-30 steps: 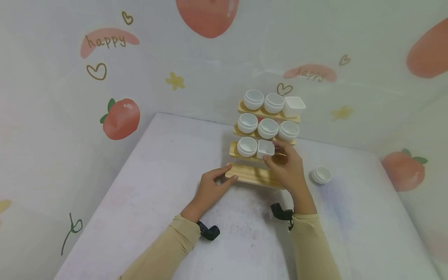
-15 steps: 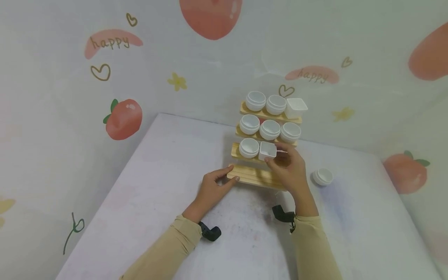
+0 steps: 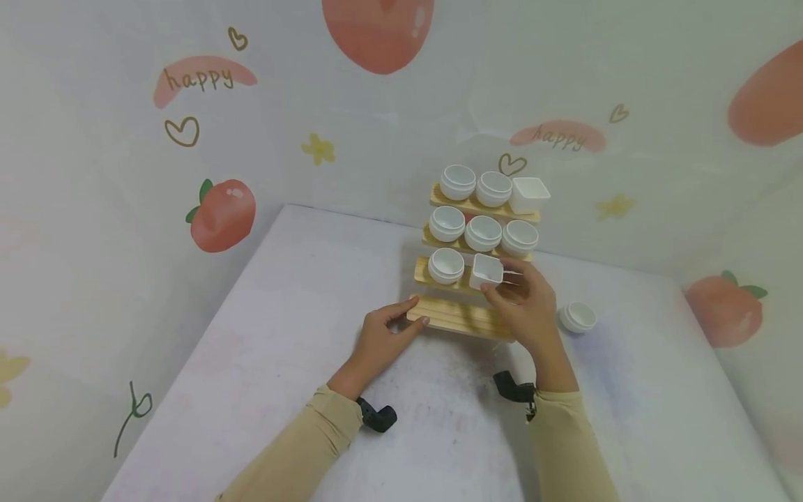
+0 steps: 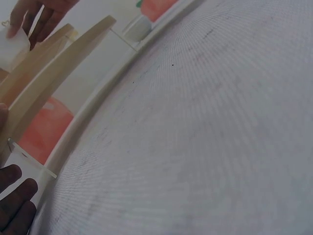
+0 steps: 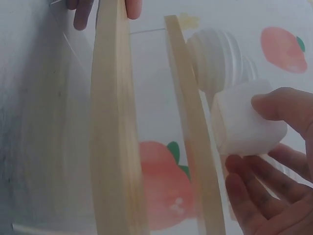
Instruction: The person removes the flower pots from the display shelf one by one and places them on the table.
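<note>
Square white cup (image 3: 486,270), head: mouth up at rack (image 3: 454,317), third tier down; right hand (image 3: 532,307) pinching it.
Rack, head: tiers run left-right; left hand (image 3: 378,341) grips bottom tier's left end.
Round cup (image 3: 578,317), head: right of rack.
Rack, left wrist: boards slant, left hand cropped.
Square white cup, right wrist: base toward rack.

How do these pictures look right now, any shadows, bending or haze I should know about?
Head view: soft light, with a faint shadow on the table beside the right sleeve; left wrist view: the shelf boards look bowed, and the left hand has dark-looking fingers at the picture's edge; right wrist view: hazy, with the square cup pale and low in contrast.
</note>
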The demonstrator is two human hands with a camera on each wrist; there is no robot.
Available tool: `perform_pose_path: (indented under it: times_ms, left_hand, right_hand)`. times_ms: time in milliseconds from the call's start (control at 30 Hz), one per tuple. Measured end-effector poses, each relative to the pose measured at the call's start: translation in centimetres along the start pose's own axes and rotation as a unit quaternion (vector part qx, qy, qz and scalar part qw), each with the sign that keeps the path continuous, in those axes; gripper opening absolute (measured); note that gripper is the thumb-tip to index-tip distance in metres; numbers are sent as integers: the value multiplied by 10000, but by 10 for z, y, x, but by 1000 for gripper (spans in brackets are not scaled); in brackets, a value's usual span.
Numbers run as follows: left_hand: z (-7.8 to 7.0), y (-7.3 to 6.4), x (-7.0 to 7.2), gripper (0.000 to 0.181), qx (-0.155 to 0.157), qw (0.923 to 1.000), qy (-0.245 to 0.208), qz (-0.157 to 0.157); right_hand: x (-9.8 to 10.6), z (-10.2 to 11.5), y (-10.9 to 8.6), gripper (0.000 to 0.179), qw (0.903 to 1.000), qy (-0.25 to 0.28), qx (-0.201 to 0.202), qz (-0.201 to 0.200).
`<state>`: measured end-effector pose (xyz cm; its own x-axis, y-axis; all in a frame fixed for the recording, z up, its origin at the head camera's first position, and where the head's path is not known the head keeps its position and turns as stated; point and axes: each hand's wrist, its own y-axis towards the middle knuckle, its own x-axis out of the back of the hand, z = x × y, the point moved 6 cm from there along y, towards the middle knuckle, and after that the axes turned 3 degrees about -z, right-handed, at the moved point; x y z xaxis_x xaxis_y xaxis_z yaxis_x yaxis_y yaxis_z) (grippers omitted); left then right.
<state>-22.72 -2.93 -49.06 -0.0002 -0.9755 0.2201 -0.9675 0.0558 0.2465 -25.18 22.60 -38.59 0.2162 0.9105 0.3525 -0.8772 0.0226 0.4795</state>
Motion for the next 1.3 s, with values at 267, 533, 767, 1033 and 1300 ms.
perform_pose_path:
  times_ms: [267,533,767,1033,1300]
  left_hand:
    - [0,0,0,51,-30,10000,34,23]
    - [-3,1,0,51,-54,10000,48,61]
    - [-1,0,0,50,-17,10000,-6,42]
    - [0,0,-2,51,6,10000,14,41]
    - [-3,0,0,51,-44,10000,35,21]
  right_hand:
    - [15,8,-7,48,9993,-89,181,-307]
    - [27,-3,-12,49,9983,58,371,-443]
    - [37,-7,-19,47,9987,-101,116,-490]
    - [58,-14,-23,49,9959,-286,-69,-855]
    - [79,-15,-23,46,9928,-493,-75,-1088]
